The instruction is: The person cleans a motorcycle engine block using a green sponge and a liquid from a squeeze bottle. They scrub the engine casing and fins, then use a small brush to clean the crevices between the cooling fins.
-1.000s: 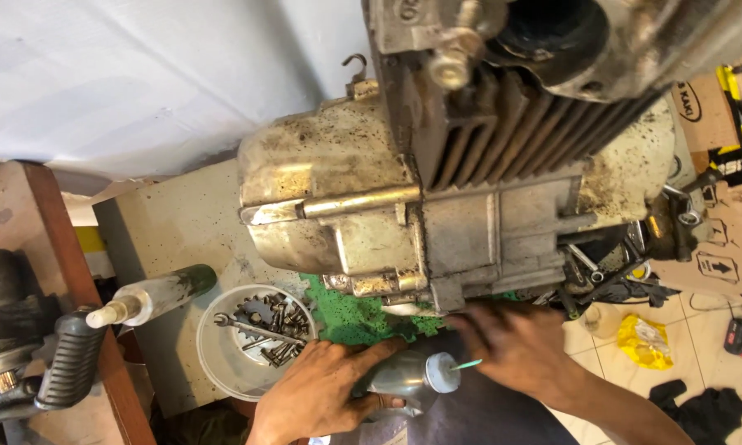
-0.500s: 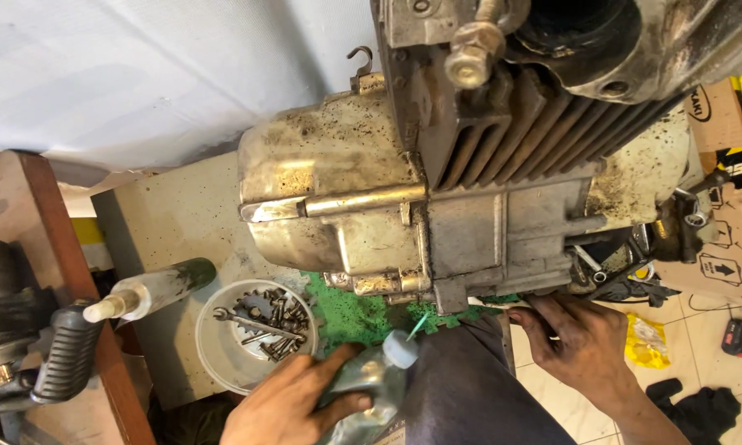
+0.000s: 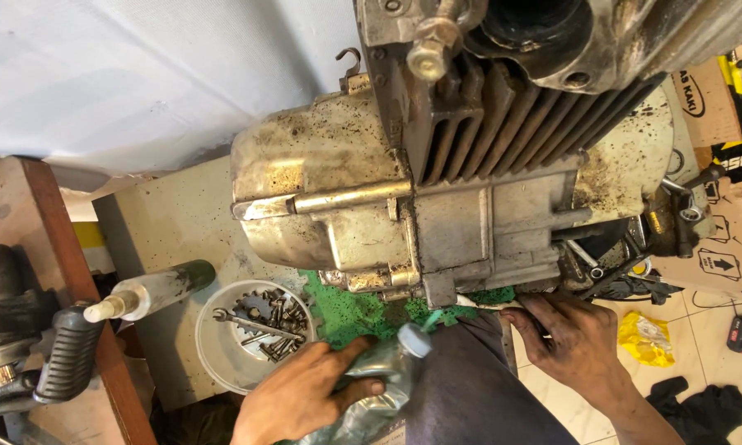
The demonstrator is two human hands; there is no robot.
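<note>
A crinkled clear plastic bottle (image 3: 376, 381) is gripped by the left hand (image 3: 305, 395), fingers wrapped around it. The right hand (image 3: 577, 342), moved rightwards, is pressed with curled fingers under the greasy, finned metal engine (image 3: 437, 198).

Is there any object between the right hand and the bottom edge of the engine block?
Nothing visible. The right hand reaches the lower edge of the engine block directly, fingertips at a thin pale strip there. The left hand holds a grey bottle lower, beside the green cloth, out of the way.

Bright even daylight, soft shadows, sharp focus, slight wide-angle edge distortion
</note>
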